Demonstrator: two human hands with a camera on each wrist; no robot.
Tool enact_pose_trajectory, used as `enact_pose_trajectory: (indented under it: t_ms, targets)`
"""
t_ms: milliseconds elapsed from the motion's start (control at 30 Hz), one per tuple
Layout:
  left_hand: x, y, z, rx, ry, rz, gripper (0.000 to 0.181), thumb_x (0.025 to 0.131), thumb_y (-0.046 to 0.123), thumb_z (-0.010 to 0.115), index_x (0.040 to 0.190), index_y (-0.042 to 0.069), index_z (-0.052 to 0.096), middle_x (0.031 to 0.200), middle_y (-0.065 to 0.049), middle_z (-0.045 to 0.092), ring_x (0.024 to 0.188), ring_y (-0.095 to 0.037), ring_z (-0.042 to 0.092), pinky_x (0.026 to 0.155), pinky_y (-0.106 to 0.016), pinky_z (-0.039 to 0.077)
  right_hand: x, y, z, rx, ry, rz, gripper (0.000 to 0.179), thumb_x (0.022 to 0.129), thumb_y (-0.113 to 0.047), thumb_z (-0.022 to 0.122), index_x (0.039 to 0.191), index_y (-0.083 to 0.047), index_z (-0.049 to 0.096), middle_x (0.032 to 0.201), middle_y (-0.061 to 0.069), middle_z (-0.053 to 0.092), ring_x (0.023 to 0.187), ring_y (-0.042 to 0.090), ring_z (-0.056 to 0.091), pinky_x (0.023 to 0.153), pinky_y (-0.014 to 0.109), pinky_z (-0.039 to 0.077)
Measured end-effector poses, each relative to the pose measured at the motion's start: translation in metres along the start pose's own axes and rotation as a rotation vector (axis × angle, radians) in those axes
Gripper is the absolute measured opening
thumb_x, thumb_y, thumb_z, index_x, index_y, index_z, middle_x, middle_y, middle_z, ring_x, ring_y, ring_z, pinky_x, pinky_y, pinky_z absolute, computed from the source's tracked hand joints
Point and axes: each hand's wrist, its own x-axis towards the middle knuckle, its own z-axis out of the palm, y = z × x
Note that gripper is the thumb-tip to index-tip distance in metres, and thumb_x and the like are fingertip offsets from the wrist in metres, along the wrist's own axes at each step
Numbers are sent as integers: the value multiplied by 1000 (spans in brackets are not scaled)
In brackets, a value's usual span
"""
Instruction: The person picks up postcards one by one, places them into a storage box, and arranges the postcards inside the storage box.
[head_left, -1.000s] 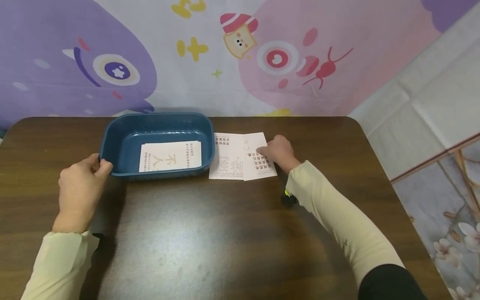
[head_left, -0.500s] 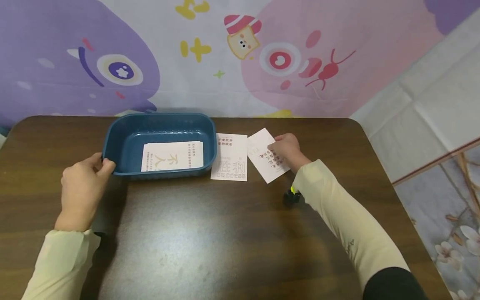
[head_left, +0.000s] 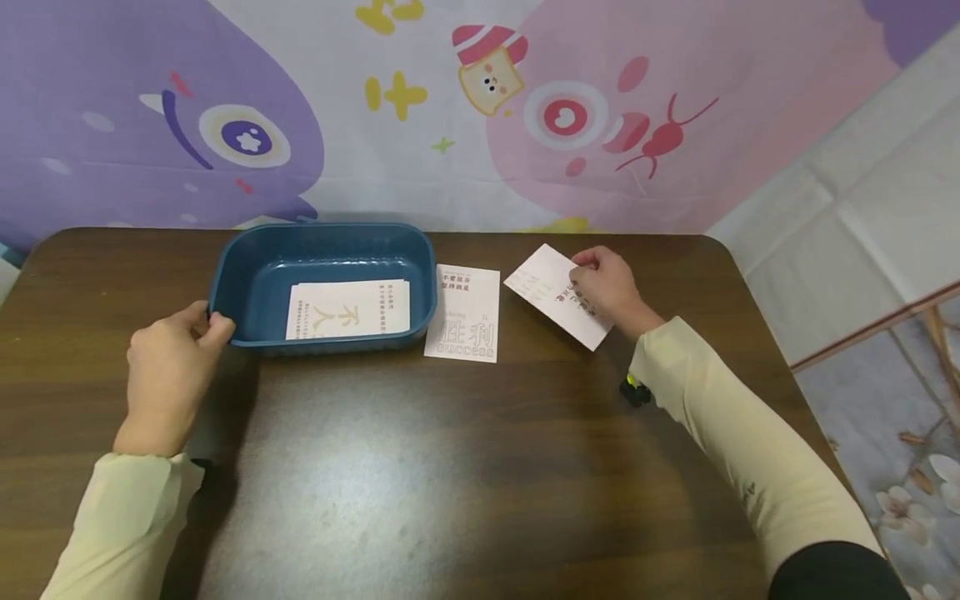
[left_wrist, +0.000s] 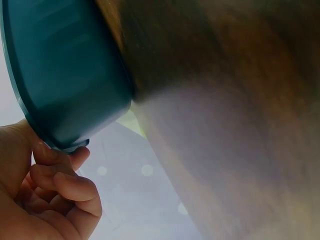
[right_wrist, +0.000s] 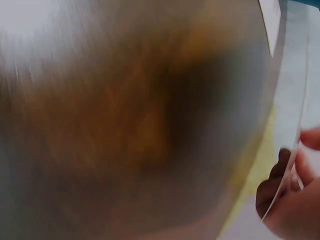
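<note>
A dark blue rectangular basin (head_left: 322, 342) stands at the back left of the table. My left hand (head_left: 171, 367) pinches its near left corner at the rim, thumb and fingers either side, as the left wrist view also shows. Inside the basin lie white printed cards (head_left: 348, 310). Another card (head_left: 462, 312) with outlined lettering lies flat against the basin's right side. Farther right, my right hand (head_left: 611, 283) pinches a white printed card (head_left: 558, 292) by its right edge and holds it tilted. In the right wrist view that card (right_wrist: 300, 120) appears edge-on between thumb and fingers.
The brown wooden table (head_left: 420, 467) reaches back to a wall cloth (head_left: 405, 167) with cartoon figures. A pale panel (head_left: 862, 217) stands beyond the right edge. A black and yellow wrist device (head_left: 636, 390) hangs under my right wrist.
My right hand has drawn its card rightward, off the card lying beside the basin, and turned and tilted it. My left hand keeps its hold on the basin.
</note>
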Motion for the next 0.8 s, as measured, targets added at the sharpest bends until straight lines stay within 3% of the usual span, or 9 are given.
enact_pose_trajectory:
  t_ms: [300,500,800]
  targets:
    - [0,0,0,5,4,9,31,88,16,45,100,-6,64,66,-18,58,59,-30,47,48,-32,29,3,-25,-26,6,-129,-166,25,89,-18,52,109,-5,60,101,11,57,88,22,49,80,30,37]
    - [-1,1,-1,16,16,13,32,88,16,46,102,-6,65,66,-19,59,58,-30,48,47,-31,29,0,-45,-29,7,-154,-262,21,89,-19,54,105,-7,62,100,10,58,87,20,48,78,29,37]
    - [-1,4,-2,20,0,8,38,88,17,45,110,-9,62,73,-23,62,58,-30,49,46,-30,30,-4,-74,-28,76,-234,-340,14,88,-17,57,98,-9,63,92,6,60,82,20,52,76,29,41]
